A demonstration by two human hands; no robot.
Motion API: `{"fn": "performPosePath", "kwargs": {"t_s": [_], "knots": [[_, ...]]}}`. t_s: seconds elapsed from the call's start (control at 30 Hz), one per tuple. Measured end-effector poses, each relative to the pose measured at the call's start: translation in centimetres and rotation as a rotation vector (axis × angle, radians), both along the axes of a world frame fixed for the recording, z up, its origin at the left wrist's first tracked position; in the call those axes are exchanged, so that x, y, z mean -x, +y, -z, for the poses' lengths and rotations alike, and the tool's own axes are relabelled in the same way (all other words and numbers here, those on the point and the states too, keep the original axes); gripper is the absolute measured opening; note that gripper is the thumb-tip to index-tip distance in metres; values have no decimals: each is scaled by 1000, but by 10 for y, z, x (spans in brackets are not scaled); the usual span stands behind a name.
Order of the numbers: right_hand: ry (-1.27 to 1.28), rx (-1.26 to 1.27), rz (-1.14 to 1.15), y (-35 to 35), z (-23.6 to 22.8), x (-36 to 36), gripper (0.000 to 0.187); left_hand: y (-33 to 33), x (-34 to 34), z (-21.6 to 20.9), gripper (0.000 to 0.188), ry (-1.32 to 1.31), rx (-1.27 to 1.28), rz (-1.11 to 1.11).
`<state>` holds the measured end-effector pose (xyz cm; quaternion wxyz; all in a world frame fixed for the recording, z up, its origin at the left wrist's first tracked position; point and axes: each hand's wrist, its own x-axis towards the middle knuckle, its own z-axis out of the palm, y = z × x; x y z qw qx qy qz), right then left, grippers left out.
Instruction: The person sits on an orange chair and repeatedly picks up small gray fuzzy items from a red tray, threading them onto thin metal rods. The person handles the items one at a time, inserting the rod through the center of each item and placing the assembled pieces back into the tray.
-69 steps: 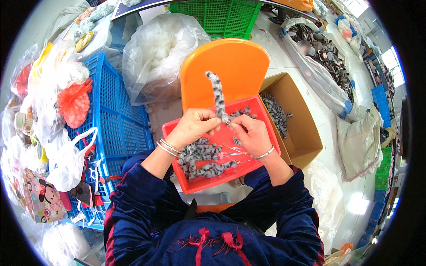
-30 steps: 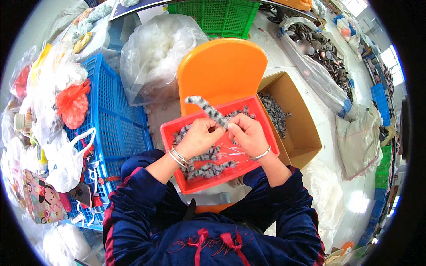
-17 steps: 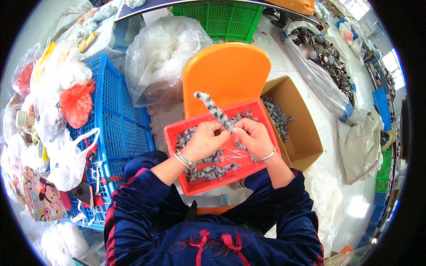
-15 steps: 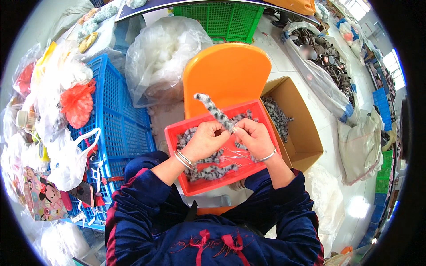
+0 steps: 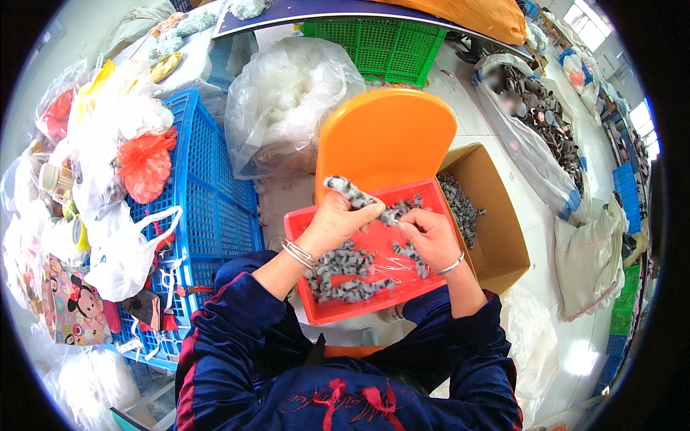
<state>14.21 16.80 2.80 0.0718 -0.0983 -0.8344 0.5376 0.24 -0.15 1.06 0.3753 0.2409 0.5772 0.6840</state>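
A red plastic tray (image 5: 338,313) rests on my lap, holding several grey-and-white fuzzy strips (image 5: 345,276). My left hand (image 5: 336,221) grips one fuzzy strip (image 5: 351,191) that sticks out to the upper left over the tray. My right hand (image 5: 431,237) pinches the other end of that strip near the tray's middle. Both wrists wear thin bangles. Thin wires lie on the tray floor between my hands.
An orange chair (image 5: 384,140) stands right behind the tray. A cardboard box (image 5: 496,230) with more fuzzy pieces sits to the right. Blue crates (image 5: 208,215) with bags are on the left, a clear bag of white stuffing (image 5: 287,100) and a green crate (image 5: 384,39) beyond.
The strip stood upright between my hands earlier; now it lies lower, tilted to the upper left, and both hands have dropped closer to the tray.
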Motion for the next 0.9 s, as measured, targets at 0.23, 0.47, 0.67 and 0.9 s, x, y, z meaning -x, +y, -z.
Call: {"fn": "performPosePath", "kwargs": {"t_s": [0.23,0.47,0.67,0.9], "knots": [[47,-8,1,-3,4,1,10,3,-12,2,10,-33,-16,33],[-34,247,16,0,9,2,15,4,-16,2,12,39,-23,33],[-131,359,-28,8,4,0,15,4,-12,6,13,39,77,82],[-155,375,-38,6,1,2,15,10,-17,10,16,145,14,66]]}}
